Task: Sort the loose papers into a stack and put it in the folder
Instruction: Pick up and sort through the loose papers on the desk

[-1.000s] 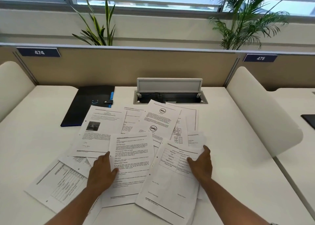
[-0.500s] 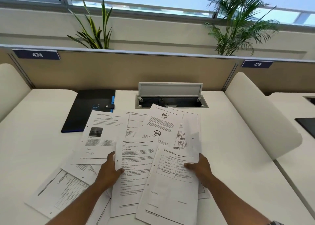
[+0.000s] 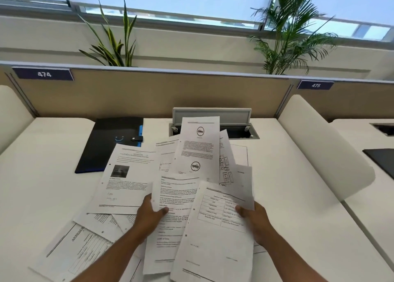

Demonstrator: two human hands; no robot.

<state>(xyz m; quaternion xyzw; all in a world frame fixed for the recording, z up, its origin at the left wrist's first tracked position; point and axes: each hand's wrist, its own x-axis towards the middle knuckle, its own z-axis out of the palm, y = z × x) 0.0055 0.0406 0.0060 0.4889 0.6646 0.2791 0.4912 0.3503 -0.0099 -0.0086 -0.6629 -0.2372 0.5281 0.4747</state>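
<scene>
While hands grip papers (image 3: 215, 228), folder (image 3: 110, 144) seemingly lies closed.

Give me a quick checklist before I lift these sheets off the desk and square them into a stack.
1. Left hand grips the white text-only sheet: ok, thumb on top.
2. Right hand grips the white sheet with the printed table: ok.
3. All loose pages gathered: not ok; the white page with a dark photo and the sideways form page lie outside both grips.
4. Sheet edges aligned: not ok, fanned at different angles.
5. Black snap-tab folder open to receive: not ok, shut.
6. White desk has room for squaring: ok.
</scene>
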